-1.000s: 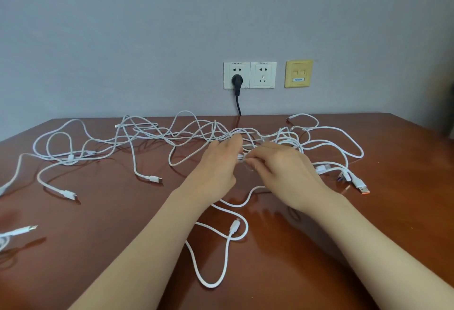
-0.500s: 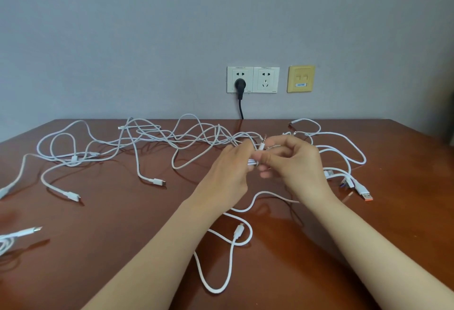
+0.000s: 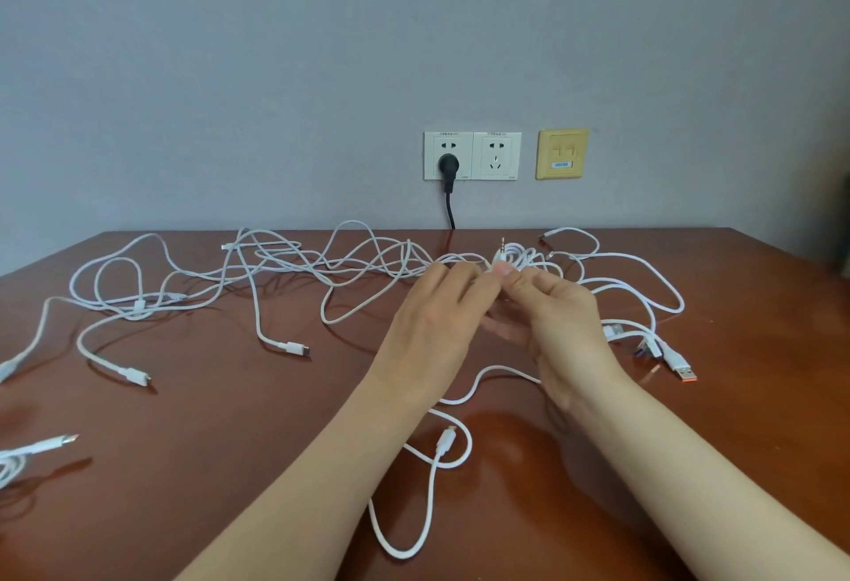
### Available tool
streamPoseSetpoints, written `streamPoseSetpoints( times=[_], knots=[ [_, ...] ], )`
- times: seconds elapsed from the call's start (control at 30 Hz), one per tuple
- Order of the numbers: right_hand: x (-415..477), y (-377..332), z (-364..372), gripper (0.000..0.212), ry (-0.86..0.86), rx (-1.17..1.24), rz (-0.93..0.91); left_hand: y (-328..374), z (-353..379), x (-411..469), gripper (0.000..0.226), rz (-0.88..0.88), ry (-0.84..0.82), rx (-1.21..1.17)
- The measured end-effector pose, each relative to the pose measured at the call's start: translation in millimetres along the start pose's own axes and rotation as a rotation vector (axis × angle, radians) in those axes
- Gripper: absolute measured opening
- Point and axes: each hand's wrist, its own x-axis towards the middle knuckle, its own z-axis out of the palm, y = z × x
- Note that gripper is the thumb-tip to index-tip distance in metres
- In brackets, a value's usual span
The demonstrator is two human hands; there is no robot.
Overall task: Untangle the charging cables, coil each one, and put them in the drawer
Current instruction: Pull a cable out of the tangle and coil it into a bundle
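White charging cables (image 3: 349,267) lie in one loose tangle across the far half of a reddish-brown wooden table (image 3: 230,488), their loops crossing one another from the far left to the far right. Both hands are raised just above the middle of the tangle with their fingertips meeting. The left hand (image 3: 437,313) has its fingers curled and pinches strands of the knot, and the right hand (image 3: 559,318) pinches it from the other side between thumb and fingers. A slim metal jack plug (image 3: 502,243) stands upright just above the point where the fingertips meet; which hand holds its base I cannot tell. Loose ends trail toward the near side: a small connector (image 3: 294,347) left of the hands, another connector end (image 3: 133,374) further left, and a third plug (image 3: 446,438) lying inside a loop between the forearms. To the right of the right hand, an orange-tipped USB plug (image 3: 680,366) rests on the wood. At the near left edge a separate cable end (image 3: 41,446) lies apart from the tangle. On the grey wall behind are white sockets (image 3: 496,156), one taken by a black plug (image 3: 447,164), and a yellow plate (image 3: 562,153).
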Motion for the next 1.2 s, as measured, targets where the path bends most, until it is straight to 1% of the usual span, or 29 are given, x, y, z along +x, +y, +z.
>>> streamPoseSetpoints(
  times=[0.07, 0.13, 0.17, 0.23, 0.27, 0.33, 0.37, 0.4, 0.43, 0.47, 0.5, 0.6, 0.77, 0.83, 0.9, 1.03, 1.07, 1.13, 1.2],
  knots=[
    [3.9, 1.3, -3.2, 0.026, 0.004, -0.009, -0.006, -1.2, 3.6, -2.7, 0.038, -0.007, -0.051, -0.034],
    [8.3, 2.4, -7.4, 0.024, 0.018, -0.039, -0.008, -0.3, 3.4, -4.8, 0.03, -0.033, -0.114, -0.129],
    [10.0, 2.5, -9.7, 0.023, 0.015, -0.059, -0.01, 1.6, 1.4, -4.9, 0.029, -0.09, -0.142, -0.203],
    [12.6, 2.9, -13.2, 0.021, -0.024, -0.109, -0.006, 7.0, -4.9, -3.0, 0.038, -0.276, -0.195, -0.41],
    [13.8, 3.1, -13.8, 0.019, -0.055, -0.13, -0.004, 8.9, -7.7, -1.4, 0.037, -0.389, -0.189, -0.509],
    [15.6, 5.2, -14.2, 0.015, -0.122, -0.205, -0.019, 7.1, -11.6, 3.8, 0.027, -0.623, -0.12, -0.638],
    [16.0, 6.9, -13.9, 0.014, -0.146, -0.297, -0.053, 4.3, -13.4, 7.5, 0.023, -0.733, -0.075, -0.668],
    [16.2, 8.6, -14.0, 0.014, -0.171, -0.442, -0.119, 0.0, -14.8, 10.7, 0.019, -0.825, -0.045, -0.689],
    [15.9, 9.9, -13.8, 0.014, -0.205, -0.59, -0.18, -3.5, -16.8, 13.8, 0.016, -0.895, -0.048, -0.711],
    [14.9, 10.4, -13.8, 0.013, -0.252, -0.701, -0.217, -6.2, -18.3, 15.8, 0.012, -0.944, -0.087, -0.737],
    [12.8, 9.8, -13.3, 0.013, -0.302, -0.749, -0.218, -7.3, -20.3, 16.7, 0.011, -0.975, -0.149, -0.768],
    [10.2, 6.6, -14.4, 0.018, -0.404, -0.738, -0.135, -3.5, -24.8, 18.7, 0.016, -1.013, -0.307, -0.853],
    [11.7, 3.2, -17.1, 0.025, -0.489, -0.745, -0.125, -8.8, -31.7, 21.2, 0.015, -1.103, -0.346, -0.971],
    [9.5, 4.1, -16.3, 0.022, -0.497, -0.776, -0.136, -13.0, -34.2, 20.7, 0.019, -1.127, -0.395, -1.009],
    [9.3, 8.0, -16.2, 0.021, -0.484, -0.805, -0.149, -16.5, -35.8, 18.8, 0.021, -1.138, -0.433, -1.046],
    [9.7, 13.7, -15.5, 0.026, -0.358, -0.862, -0.228, -21.1, -37.8, 17.3, 0.01, -1.125, -0.447, -1.077],
    [8.9, 15.5, -14.0, 0.025, -0.335, -0.833, -0.223, -20.8, -37.7, 17.8, 0.006, -1.115, -0.438, -1.066],
    [5.4, 17.3, -9.2, 0.02, -0.315, -0.678, -0.143, -19.1, -37.1, 19.2, 0.002, -1.082, -0.42, -1.018],
    [4.5, 15.2, -5.9, 0.019, -0.28, -0.552, -0.082, -17.5, -35.6, 20.4, 0.003, -1.05, -0.403, -0.98]
  ],
)
